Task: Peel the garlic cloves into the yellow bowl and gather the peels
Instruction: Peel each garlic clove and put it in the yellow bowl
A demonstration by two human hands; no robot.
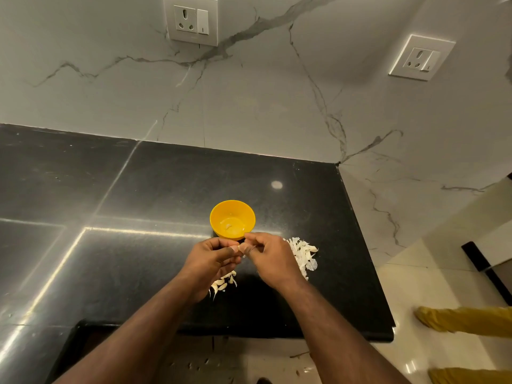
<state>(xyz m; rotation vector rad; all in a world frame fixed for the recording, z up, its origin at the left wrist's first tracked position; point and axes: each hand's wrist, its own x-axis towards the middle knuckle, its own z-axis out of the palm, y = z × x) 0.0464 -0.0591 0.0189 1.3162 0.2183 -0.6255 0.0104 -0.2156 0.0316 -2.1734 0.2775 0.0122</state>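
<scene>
head view: small pale garlic clove (240,249) pinched between left hand (213,257) and right hand (270,259), just near of round yellow plastic bowl (232,219); clove could be dropped short of rim; papery white peels (303,254) at right could be scattered by wrist.

Yellow bowl (232,219) upright, peels (303,254) beside

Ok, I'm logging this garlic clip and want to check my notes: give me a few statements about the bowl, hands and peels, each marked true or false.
1. The yellow bowl stands upright on the black counter. True.
2. The bowl is heaped full of cloves. False: only a small pale bit lies on its bottom.
3. Both the left hand and the right hand pinch a garlic clove between them. True.
4. All peels lie left of the hands. False: the bigger pile lies to the right, a smaller one under the left hand.
</scene>
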